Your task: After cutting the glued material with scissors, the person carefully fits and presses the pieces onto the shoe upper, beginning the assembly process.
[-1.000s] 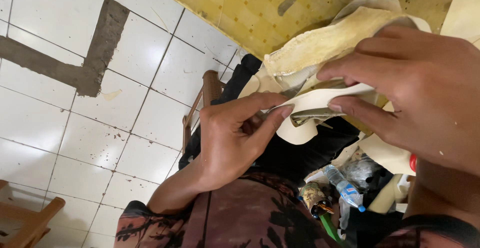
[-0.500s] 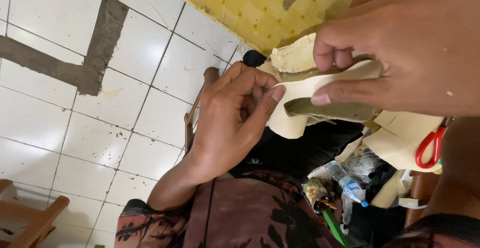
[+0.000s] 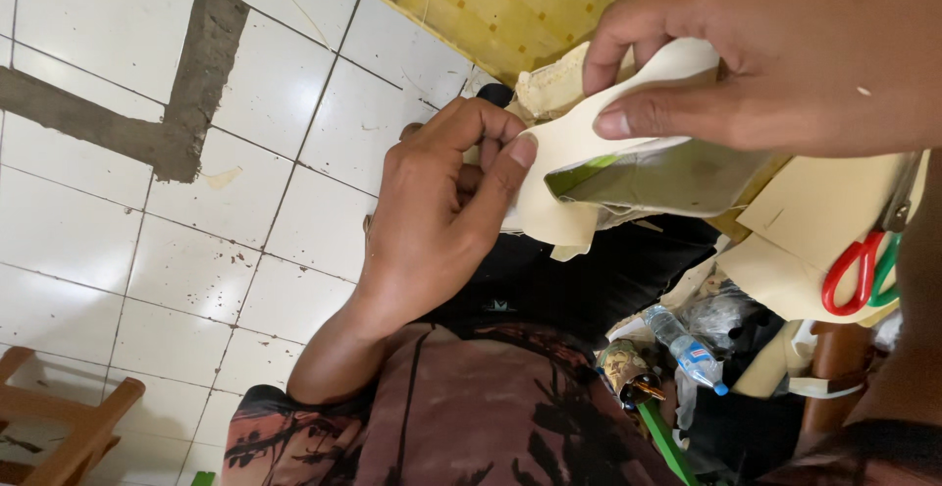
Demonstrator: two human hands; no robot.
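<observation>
The white tiled floor (image 3: 177, 241), crossed by a grey cement strip (image 3: 196, 64), is filling the left half of the view, and a yellow patterned sheet (image 3: 491, 5) is lying at the top edge. A dark patterned shirt (image 3: 471, 417) is showing along the bottom. The right hand (image 3: 785, 54) is being held at the upper right, closed in a pinch, with thumb and fingers gripping the upper edge of a cream cut-out piece (image 3: 564, 153). The left hand (image 3: 442, 211) is being held just left of centre, fingers curled, with the thumb tip pressed against the left edge of the same piece. The piece is thus being gripped between both hands, above the lap, and a grey-green curved sheet part (image 3: 667, 177) is lying against it just below the right hand. Further cream sheets (image 3: 805, 231) are stacked at the right. The corner of a wooden stool (image 3: 59, 427) is showing at the lower left. Scissors with red and green handles (image 3: 859, 270) are resting on the cream sheets, near the right edge. A small clear plastic bottle (image 3: 687, 349) is lying below them, among clutter.
</observation>
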